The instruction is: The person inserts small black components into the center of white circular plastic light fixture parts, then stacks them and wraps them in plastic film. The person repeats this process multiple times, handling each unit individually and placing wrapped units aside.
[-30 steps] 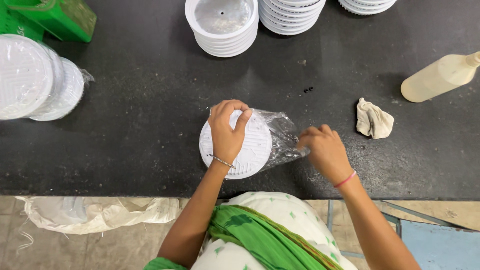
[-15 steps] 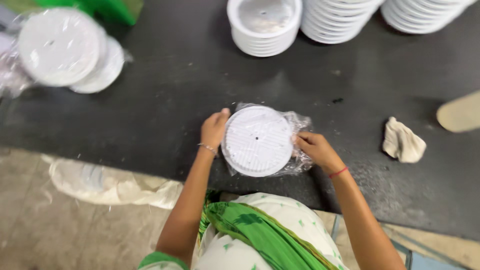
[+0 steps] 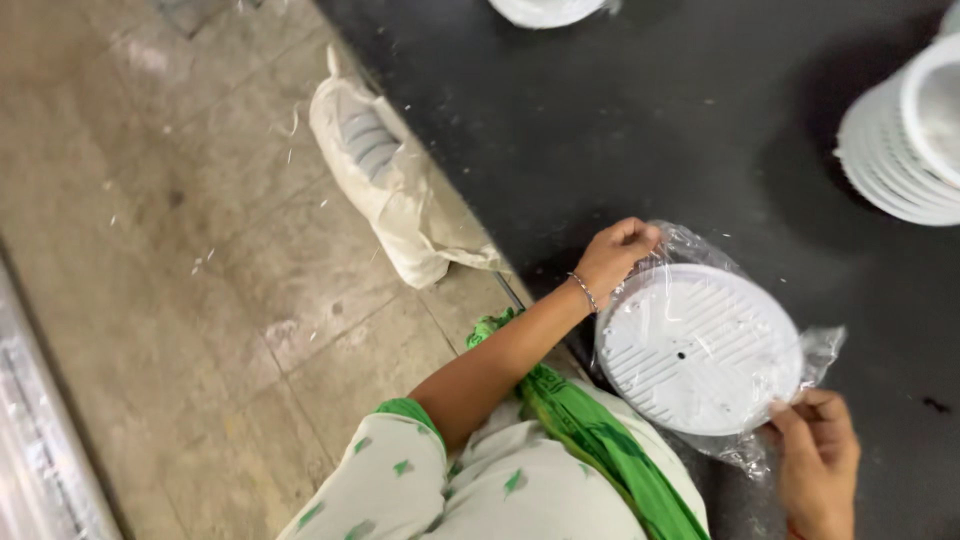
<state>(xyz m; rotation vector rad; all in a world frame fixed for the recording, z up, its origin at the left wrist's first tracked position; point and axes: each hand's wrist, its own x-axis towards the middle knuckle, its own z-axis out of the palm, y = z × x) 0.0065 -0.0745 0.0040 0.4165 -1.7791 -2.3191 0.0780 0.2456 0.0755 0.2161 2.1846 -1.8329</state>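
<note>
Now that the bagged white disc [image 3: 698,345] has lifted off the bench's [image 3: 720,130] near edge, my left hand [image 3: 615,258] and right hand [image 3: 815,455] both pinch its clear wrap [image 3: 825,345]; bagging looks nearly finished.

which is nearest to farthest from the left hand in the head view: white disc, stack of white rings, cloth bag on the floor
1. White disc: in clear wrap, touching the left hand, just to its right.
2. Cloth bag: on the floor by the table edge, up and to the left.
3. Stack of white rings: on the black table, far right edge of the view.
</note>
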